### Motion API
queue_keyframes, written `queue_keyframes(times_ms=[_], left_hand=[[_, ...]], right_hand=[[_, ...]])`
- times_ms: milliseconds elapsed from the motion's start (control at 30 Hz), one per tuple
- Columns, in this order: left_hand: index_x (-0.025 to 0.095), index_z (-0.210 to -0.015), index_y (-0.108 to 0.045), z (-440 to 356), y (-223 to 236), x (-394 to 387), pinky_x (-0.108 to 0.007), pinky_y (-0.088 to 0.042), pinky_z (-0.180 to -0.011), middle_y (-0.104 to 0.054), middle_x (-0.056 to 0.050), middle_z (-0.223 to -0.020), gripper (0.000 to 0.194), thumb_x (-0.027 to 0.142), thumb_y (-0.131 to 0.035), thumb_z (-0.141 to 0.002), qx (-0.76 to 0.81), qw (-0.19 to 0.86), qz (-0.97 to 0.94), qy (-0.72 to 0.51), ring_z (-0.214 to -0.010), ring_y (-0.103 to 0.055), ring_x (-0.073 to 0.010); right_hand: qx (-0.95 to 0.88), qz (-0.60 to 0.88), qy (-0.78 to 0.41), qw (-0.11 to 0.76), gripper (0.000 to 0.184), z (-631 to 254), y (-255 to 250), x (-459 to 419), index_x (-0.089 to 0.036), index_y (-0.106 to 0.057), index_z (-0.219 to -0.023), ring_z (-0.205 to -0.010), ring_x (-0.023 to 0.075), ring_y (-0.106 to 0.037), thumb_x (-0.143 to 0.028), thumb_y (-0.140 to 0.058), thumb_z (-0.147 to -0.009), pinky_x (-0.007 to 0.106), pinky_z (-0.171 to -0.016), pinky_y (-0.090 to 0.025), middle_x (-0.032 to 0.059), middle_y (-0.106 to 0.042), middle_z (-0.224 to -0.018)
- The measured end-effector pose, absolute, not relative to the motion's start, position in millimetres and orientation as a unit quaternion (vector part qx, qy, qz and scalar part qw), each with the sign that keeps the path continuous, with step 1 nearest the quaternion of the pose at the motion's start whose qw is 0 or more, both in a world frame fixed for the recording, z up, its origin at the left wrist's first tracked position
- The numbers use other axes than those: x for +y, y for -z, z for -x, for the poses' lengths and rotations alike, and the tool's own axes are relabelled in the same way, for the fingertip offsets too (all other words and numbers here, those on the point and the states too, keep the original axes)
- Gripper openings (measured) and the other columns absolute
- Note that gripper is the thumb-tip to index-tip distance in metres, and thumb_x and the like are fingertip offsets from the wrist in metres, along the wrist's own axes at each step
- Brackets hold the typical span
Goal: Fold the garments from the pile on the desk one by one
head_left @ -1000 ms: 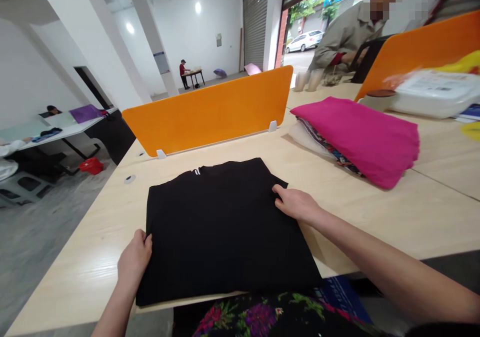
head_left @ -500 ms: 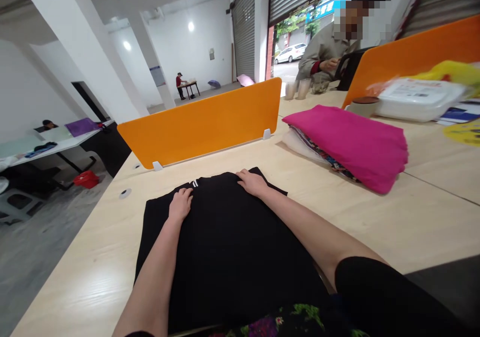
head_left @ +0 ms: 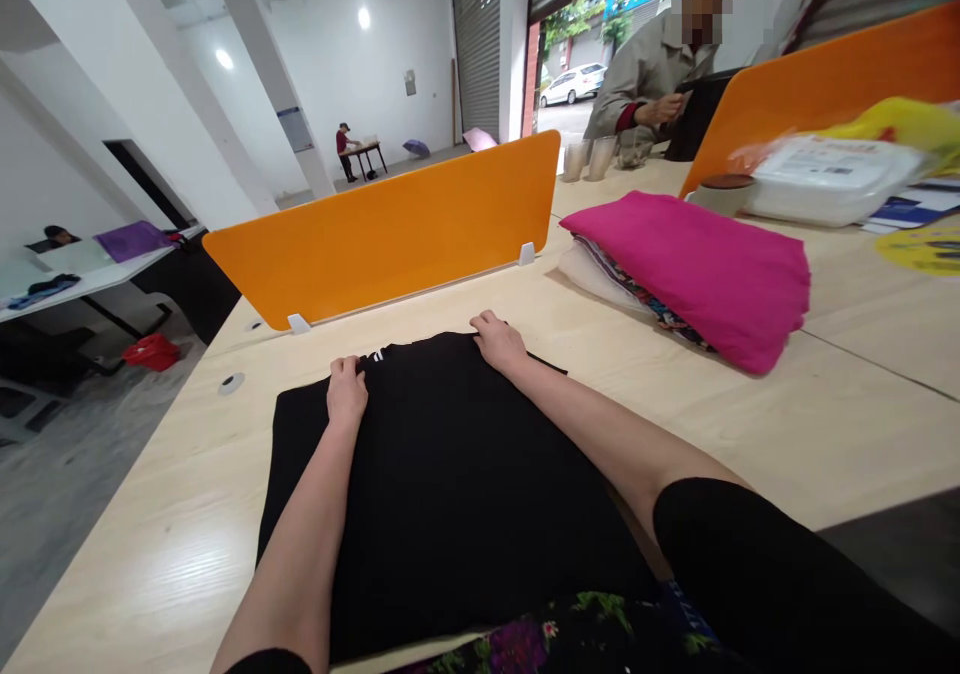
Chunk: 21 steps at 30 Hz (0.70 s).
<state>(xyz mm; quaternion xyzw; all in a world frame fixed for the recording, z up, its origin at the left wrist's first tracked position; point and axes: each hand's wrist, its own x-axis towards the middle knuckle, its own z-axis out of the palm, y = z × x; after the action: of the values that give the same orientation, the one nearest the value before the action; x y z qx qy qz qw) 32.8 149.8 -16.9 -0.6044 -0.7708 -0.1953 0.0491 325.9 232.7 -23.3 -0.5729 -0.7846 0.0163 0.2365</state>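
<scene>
A black garment, seemingly a shirt (head_left: 465,474), lies spread flat on the table in front of me, with small white stripes near its far edge. My left hand (head_left: 347,389) is closed at the far left edge, its fingers curled over the cloth. At the far right edge my right hand (head_left: 500,342) also grips the cloth, fingers bent and thumb partly hidden. Both forearms rest over the garment.
An orange divider (head_left: 390,239) stands beyond the garment. To the right lies a stack of folded cloth topped with pink fabric (head_left: 697,264). Further right are a white plastic box (head_left: 836,179) and a second orange divider (head_left: 840,84). A person (head_left: 637,84) sits across the table.
Both hands stay at the garment's far edge, and the fingers now look more curled into the cloth. The far right corner beside my right hand shows less fabric. The camera view has shifted slightly.
</scene>
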Motion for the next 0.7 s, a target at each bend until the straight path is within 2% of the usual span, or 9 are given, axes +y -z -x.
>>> queue_keyframes(times_ms=[67, 167, 233, 333, 433, 533, 633, 700], left_hand=[[0.017, -0.119, -0.05, -35, 24, 151, -0.038, -0.046, -0.092, -0.049, -0.015, -0.129, 0.03, 0.021, -0.043, -0.09, -0.768, 0.058, 0.607, 0.198, -0.116, -0.052, -0.0263], [0.013, -0.114, -0.054, -32, 28, 151, -0.04, -0.044, -0.098, -0.054, -0.016, -0.123, 0.027, 0.02, -0.041, -0.09, -0.755, 0.058, 0.624, 0.192, -0.119, -0.051, -0.0269], [0.012, -0.109, -0.057, -29, 27, 147, -0.04, -0.044, -0.098, -0.058, -0.017, -0.118, 0.026, 0.023, -0.045, -0.089, -0.742, 0.045, 0.644, 0.181, -0.116, -0.053, -0.0266], [0.012, -0.109, -0.059, -25, 24, 124, -0.036, -0.043, -0.103, -0.056, -0.016, -0.128, 0.029, 0.029, -0.051, -0.087, -0.706, 0.022, 0.689, 0.164, -0.121, -0.053, -0.0246], [0.012, -0.119, -0.058, -29, 26, 85, -0.044, -0.038, -0.107, -0.05, -0.017, -0.137, 0.039, 0.036, -0.048, -0.089, -0.671, 0.046, 0.728, 0.132, -0.129, -0.045, -0.0279], [0.018, -0.133, -0.051, -44, 32, 47, -0.057, -0.034, -0.106, -0.042, -0.012, -0.147, 0.049, 0.044, -0.041, -0.092, -0.656, 0.096, 0.743, 0.087, -0.137, -0.034, -0.0337], [0.025, -0.141, -0.043, -62, 37, 27, -0.06, -0.029, -0.107, -0.037, -0.007, -0.151, 0.053, 0.046, -0.037, -0.094, -0.645, 0.122, 0.753, 0.042, -0.138, -0.031, -0.0348], [0.025, -0.143, -0.041, -70, 39, 23, -0.059, -0.028, -0.108, -0.037, -0.006, -0.151, 0.053, 0.046, -0.036, -0.094, -0.645, 0.133, 0.753, 0.022, -0.138, -0.032, -0.0347]], right_hand=[[-0.775, 0.589, -0.02, 0.23, 0.025, -325, 32, 236, -0.02, -0.06, -0.111, -0.1, 0.0238, -0.056, -0.018, -0.047, -0.089, 0.033, -0.079, -0.043, 0.011, -0.057, -0.117], [-0.76, 0.575, -0.056, 0.296, 0.03, -333, 39, 239, -0.018, -0.06, -0.114, -0.103, 0.023, -0.056, -0.016, -0.048, -0.086, 0.032, -0.085, -0.045, 0.0109, -0.056, -0.12], [-0.731, 0.572, -0.086, 0.362, 0.031, -349, 38, 237, -0.016, -0.061, -0.112, -0.098, 0.0205, -0.058, -0.017, -0.048, -0.085, 0.031, -0.087, -0.045, 0.0107, -0.057, -0.12], [-0.664, 0.609, -0.105, 0.42, 0.026, -383, 36, 224, -0.015, -0.064, -0.102, -0.084, 0.0183, -0.06, -0.019, -0.045, -0.084, 0.031, -0.086, -0.045, 0.01, -0.061, -0.11], [-0.631, 0.656, -0.126, 0.394, 0.022, -410, 36, 204, -0.018, -0.065, -0.089, -0.084, 0.0202, -0.061, -0.026, -0.044, -0.086, 0.031, -0.08, -0.045, 0.0075, -0.066, -0.093], [-0.632, 0.69, -0.159, 0.315, 0.029, -416, 34, 189, -0.018, -0.065, -0.09, -0.089, 0.025, -0.062, -0.042, -0.05, -0.086, 0.033, -0.077, -0.045, 0.01, -0.068, -0.09], [-0.667, 0.668, -0.2, 0.262, 0.037, -407, 28, 182, -0.016, -0.064, -0.091, -0.094, 0.0294, -0.062, -0.05, -0.065, -0.075, 0.034, -0.077, -0.046, 0.0135, -0.068, -0.094], [-0.666, 0.646, -0.245, 0.28, 0.039, -404, 24, 180, -0.018, -0.064, -0.087, -0.091, 0.0287, -0.063, -0.048, -0.076, -0.065, 0.034, -0.075, -0.047, 0.0116, -0.067, -0.09]])
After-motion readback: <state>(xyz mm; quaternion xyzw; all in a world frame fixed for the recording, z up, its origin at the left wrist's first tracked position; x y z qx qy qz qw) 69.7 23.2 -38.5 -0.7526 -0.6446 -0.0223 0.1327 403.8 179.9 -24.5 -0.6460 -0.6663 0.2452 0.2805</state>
